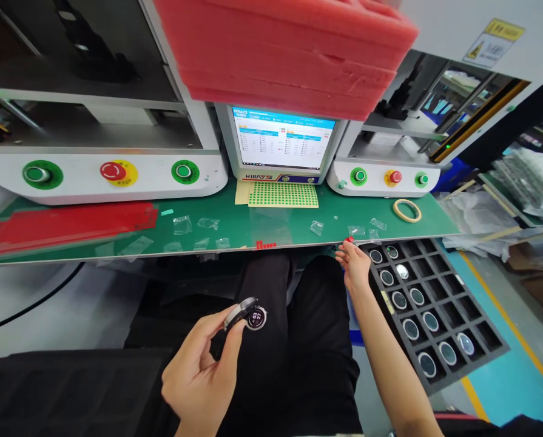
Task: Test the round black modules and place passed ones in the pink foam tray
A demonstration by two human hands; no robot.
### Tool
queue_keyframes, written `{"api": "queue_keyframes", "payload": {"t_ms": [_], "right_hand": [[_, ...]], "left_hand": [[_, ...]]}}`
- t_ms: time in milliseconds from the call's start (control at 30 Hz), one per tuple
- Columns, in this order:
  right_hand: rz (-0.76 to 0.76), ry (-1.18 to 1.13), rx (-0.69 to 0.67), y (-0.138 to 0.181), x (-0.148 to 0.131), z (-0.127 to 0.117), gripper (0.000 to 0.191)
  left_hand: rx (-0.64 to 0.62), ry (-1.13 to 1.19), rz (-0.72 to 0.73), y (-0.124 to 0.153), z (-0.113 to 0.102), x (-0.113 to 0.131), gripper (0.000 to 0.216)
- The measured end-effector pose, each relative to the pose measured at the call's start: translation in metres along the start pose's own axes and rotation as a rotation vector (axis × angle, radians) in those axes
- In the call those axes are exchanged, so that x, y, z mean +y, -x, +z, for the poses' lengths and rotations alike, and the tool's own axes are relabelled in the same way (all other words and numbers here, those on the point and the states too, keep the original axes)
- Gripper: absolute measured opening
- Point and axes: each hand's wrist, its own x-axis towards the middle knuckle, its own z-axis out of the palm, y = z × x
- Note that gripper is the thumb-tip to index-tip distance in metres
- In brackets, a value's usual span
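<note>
My left hand pinches a round watch case between thumb and fingers, above my lap. A round dark face with the digits 03 and 27 shows just behind the thumb; whether it is a separate part I cannot tell. My right hand is at the front edge of the green bench, its fingers curled together around a small red piece. Close by on the bench lie scraps of clear film. Similar red tabs sit along the same edge, further left.
On my right, a black compartment tray holds several round watch faces. Red strips, a sheet of green dots and a tape roll lie on the bench. Red foam overhangs the monitor, between two machines with stop buttons.
</note>
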Motion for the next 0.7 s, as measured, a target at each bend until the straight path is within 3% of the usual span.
{"api": "queue_keyframes", "payload": {"t_ms": [400, 700], "right_hand": [[0.08, -0.066, 0.063, -0.007, 0.008, 0.009, 0.025], [-0.077, 0.097, -0.132, -0.011, 0.0, -0.012, 0.025]], "left_hand": [[-0.066, -0.024, -0.039, -0.004, 0.001, -0.007, 0.016], [-0.061, 0.013, -0.025, -0.007, -0.006, -0.005, 0.015]]}}
